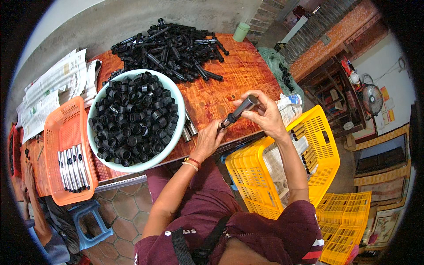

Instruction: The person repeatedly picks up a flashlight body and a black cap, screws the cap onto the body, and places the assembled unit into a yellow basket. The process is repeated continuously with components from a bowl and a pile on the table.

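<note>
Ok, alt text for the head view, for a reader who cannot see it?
Both hands, left hand and right hand, hold a dark tube over a wooden table. A white bowl of black caps sits left, a yellow crate right.

bowl [176, 99] on table [229, 84], crate [324, 170] right

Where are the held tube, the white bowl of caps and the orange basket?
held tube [240, 110], head view, on its grey barrel.
white bowl [179, 132], head view, on its right rim.
orange basket [66, 128], head view, on its bare mesh floor.
</note>
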`<control>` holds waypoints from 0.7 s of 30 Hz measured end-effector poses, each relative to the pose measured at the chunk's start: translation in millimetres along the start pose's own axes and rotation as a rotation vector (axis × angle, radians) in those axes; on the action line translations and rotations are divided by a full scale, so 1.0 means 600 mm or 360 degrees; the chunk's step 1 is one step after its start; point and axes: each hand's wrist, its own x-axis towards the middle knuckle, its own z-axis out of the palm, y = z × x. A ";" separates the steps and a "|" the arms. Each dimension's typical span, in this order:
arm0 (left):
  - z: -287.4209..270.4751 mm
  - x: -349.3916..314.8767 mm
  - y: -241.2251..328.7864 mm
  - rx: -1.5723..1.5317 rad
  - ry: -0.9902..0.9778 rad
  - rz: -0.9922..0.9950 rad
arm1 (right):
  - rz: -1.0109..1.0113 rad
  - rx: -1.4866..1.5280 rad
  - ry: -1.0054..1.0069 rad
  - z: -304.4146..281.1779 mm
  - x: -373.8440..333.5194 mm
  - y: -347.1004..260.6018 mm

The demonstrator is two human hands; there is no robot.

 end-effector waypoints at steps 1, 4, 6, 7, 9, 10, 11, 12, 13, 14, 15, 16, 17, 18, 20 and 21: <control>0.001 0.000 -0.003 0.0004 0.0013 0.0014 | 0.0007 0.0013 -0.0009 -0.001 0.000 -0.001; 0.007 0.000 -0.008 -0.0001 0.0034 0.0035 | 0.0022 0.0044 -0.0028 -0.004 -0.001 -0.003; 0.007 0.000 -0.008 -0.0016 0.0030 0.0017 | 0.0019 0.0063 -0.0040 -0.006 -0.002 -0.002; 0.007 0.000 -0.008 -0.0018 0.0027 0.0020 | 0.0014 0.0058 -0.0048 -0.007 -0.002 -0.002; 0.005 0.000 -0.007 -0.0020 0.0020 0.0028 | 0.0002 0.0051 -0.0063 -0.009 -0.001 -0.001; 0.003 0.001 -0.005 -0.0021 0.0014 0.0028 | -0.0009 0.0018 -0.0078 -0.009 -0.001 -0.001; 0.001 0.001 -0.002 -0.0023 0.0008 0.0027 | -0.0020 -0.0016 -0.0093 -0.010 -0.001 -0.001; 0.000 0.002 0.000 -0.0024 0.0005 0.0027 | -0.0033 -0.0049 -0.0109 -0.010 0.001 -0.001; -0.001 0.002 -0.001 -0.0034 0.0013 0.0023 | -0.0019 -0.0087 -0.0132 -0.010 0.003 -0.005; -0.001 0.001 -0.002 -0.0043 0.0021 0.0020 | -0.0006 -0.0124 -0.0155 -0.009 0.005 -0.011; 0.000 0.001 -0.002 -0.0057 0.0028 0.0017 | 0.0011 -0.0164 -0.0175 -0.009 0.006 -0.017; 0.001 0.001 -0.002 -0.0053 0.0031 0.0028 | -0.0017 -0.0201 -0.0217 -0.010 0.008 -0.020; 0.001 0.002 -0.002 -0.0049 0.0034 0.0038 | -0.0045 -0.0237 -0.0258 -0.013 0.010 -0.023; 0.002 0.002 -0.002 -0.0047 0.0037 0.0049 | -0.0071 -0.0274 -0.0299 -0.016 0.012 -0.025; 0.003 0.002 -0.003 -0.0056 0.0039 0.0058 | -0.0062 -0.0253 -0.0325 -0.018 0.015 -0.026; 0.003 0.002 -0.004 -0.0057 0.0042 0.0061 | -0.0060 -0.0240 -0.0342 -0.020 0.018 -0.026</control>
